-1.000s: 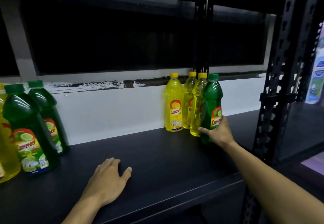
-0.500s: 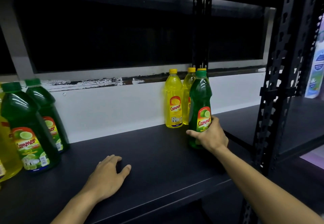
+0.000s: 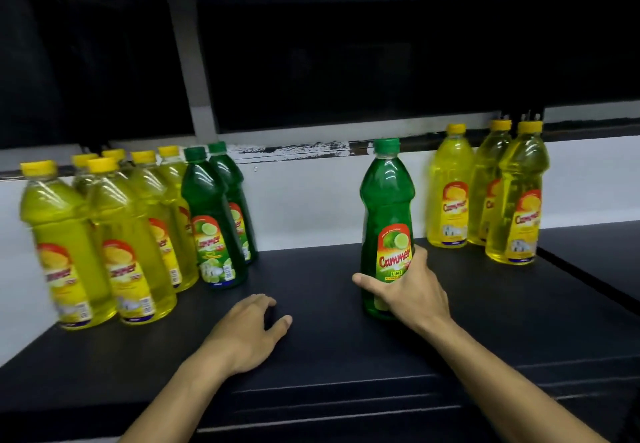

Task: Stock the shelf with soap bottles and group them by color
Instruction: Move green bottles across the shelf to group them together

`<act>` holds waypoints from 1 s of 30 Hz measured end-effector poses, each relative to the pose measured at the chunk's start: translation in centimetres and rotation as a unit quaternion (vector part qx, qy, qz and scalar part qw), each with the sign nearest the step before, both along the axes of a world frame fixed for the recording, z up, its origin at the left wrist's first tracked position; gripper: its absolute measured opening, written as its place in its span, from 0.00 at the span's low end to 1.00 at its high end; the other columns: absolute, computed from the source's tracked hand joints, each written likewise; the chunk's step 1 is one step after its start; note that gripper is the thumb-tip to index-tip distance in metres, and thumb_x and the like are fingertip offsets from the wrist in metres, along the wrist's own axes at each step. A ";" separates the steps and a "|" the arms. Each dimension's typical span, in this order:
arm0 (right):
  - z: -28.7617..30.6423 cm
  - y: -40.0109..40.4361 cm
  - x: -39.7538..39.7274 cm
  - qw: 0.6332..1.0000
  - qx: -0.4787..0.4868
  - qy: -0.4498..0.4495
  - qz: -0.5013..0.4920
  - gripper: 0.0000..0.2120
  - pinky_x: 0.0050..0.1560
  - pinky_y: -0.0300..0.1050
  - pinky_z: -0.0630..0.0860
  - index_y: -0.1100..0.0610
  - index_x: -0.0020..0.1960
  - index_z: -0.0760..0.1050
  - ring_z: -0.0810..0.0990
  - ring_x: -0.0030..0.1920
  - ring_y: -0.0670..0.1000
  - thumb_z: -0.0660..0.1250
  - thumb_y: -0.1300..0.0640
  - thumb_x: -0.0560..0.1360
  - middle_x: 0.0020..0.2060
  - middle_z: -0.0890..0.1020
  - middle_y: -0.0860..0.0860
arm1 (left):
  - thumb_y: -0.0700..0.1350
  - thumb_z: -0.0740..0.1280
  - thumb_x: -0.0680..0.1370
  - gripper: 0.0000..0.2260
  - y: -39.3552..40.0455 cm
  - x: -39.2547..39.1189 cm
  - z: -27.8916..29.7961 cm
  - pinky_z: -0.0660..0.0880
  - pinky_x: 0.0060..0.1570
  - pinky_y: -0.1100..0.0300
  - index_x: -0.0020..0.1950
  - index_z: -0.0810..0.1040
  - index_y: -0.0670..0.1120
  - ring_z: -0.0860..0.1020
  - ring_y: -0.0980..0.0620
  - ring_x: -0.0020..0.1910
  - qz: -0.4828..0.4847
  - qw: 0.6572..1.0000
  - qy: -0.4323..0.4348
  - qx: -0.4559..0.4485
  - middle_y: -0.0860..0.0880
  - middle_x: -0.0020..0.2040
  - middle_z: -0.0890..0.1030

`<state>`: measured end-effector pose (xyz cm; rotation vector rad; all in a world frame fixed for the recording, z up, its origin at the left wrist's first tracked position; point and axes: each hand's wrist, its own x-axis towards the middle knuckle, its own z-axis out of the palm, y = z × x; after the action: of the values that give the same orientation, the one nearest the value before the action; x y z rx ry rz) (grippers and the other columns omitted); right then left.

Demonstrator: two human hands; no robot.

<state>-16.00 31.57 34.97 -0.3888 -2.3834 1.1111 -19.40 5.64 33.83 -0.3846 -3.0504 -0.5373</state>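
My right hand (image 3: pixel 408 293) grips a green soap bottle (image 3: pixel 386 200) low on its body; the bottle stands upright near the middle of the black shelf (image 3: pixel 329 356). Three yellow bottles (image 3: pixel 485 193) stand in a cluster at the back right. Two green bottles (image 3: pixel 214 217) stand at the back left, next to several yellow bottles (image 3: pixel 104 245) further left. My left hand (image 3: pixel 249 331) rests palm down on the shelf, empty, fingers apart.
A white wall strip (image 3: pixel 311 200) and dark window panes run behind the shelf. A seam (image 3: pixel 588 283) splits the shelf board at the right. The shelf's front lip (image 3: pixel 346 404) lies below my arms.
My right hand has carried the green bottle leftward, away from the three yellow bottles, toward the shelf's middle. The view has swung left and shows more yellow bottles. My left hand stays put.
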 end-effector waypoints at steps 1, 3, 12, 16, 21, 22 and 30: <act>0.0 -1.1 -0.1 1.000 -0.003 -0.003 0.016 0.50 0.50 0.50 0.76 0.52 0.67 0.58 0.77 0.50 0.52 0.73 0.28 0.56 0.52 0.75 0.47 | 0.62 0.58 0.80 0.26 -0.5 0.1 0.1 0.61 0.69 0.60 0.74 0.66 0.50 0.62 0.54 0.74 0.006 1.000 0.003 -0.001 0.54 0.75 0.64; 0.0 -3.2 -0.2 0.999 -0.007 0.001 0.042 0.50 0.50 0.48 0.75 0.51 0.68 0.57 0.76 0.49 0.50 0.73 0.28 0.57 0.52 0.74 0.45 | 0.62 0.59 0.80 0.25 -1.2 0.0 0.0 0.62 0.68 0.61 0.74 0.67 0.51 0.63 0.54 0.73 0.014 1.000 0.006 0.005 0.55 0.75 0.65; -1.9 -7.5 -0.9 0.954 -0.084 0.023 0.287 0.46 0.65 0.52 0.72 0.33 0.72 0.44 0.71 0.63 0.44 0.73 0.41 0.66 0.63 0.65 0.43 | 0.58 0.57 0.82 0.18 -2.0 -0.5 -0.4 0.68 0.61 0.60 0.66 0.77 0.52 0.73 0.52 0.64 0.071 0.985 0.012 0.156 0.52 0.65 0.77; -2.3 -7.9 -1.4 0.936 -0.096 0.036 0.336 0.47 0.63 0.52 0.75 0.31 0.72 0.47 0.74 0.63 0.45 0.76 0.45 0.66 0.65 0.69 0.44 | 0.59 0.52 0.83 0.22 -2.1 -0.3 0.0 0.68 0.61 0.56 0.63 0.79 0.49 0.74 0.49 0.63 0.097 0.973 0.016 0.211 0.49 0.62 0.79; -1.2 -6.7 -0.7 0.918 -0.089 0.011 0.387 0.41 0.57 0.32 0.73 0.27 0.68 0.52 0.75 0.59 0.33 0.76 0.47 0.69 0.60 0.74 0.30 | 0.59 0.54 0.82 0.17 -1.2 0.8 0.3 0.68 0.57 0.67 0.63 0.76 0.54 0.76 0.60 0.59 0.073 0.916 0.070 0.388 0.54 0.60 0.79; -0.9 -6.0 -0.4 0.913 -0.104 0.002 0.393 0.38 0.57 0.30 0.70 0.28 0.68 0.54 0.72 0.59 0.29 0.74 0.43 0.70 0.58 0.74 0.27 | 0.57 0.57 0.82 0.15 -0.5 1.4 0.7 0.67 0.54 0.72 0.65 0.74 0.54 0.74 0.66 0.57 0.057 0.908 0.074 0.408 0.55 0.61 0.78; -2.3 -1.7 -2.8 0.979 0.089 -0.073 0.167 0.19 0.69 0.46 0.65 0.50 0.68 0.71 0.70 0.69 0.50 0.62 0.58 0.78 0.67 0.74 0.50 | 0.67 0.73 0.64 0.50 6.6 2.5 1.8 0.72 0.64 0.49 0.76 0.47 0.56 0.73 0.50 0.64 0.117 0.918 0.111 0.362 0.55 0.69 0.69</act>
<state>-18.79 29.91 32.64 -0.0052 -2.7242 1.0252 -16.88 12.20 35.61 -0.0413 -2.3935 -1.4028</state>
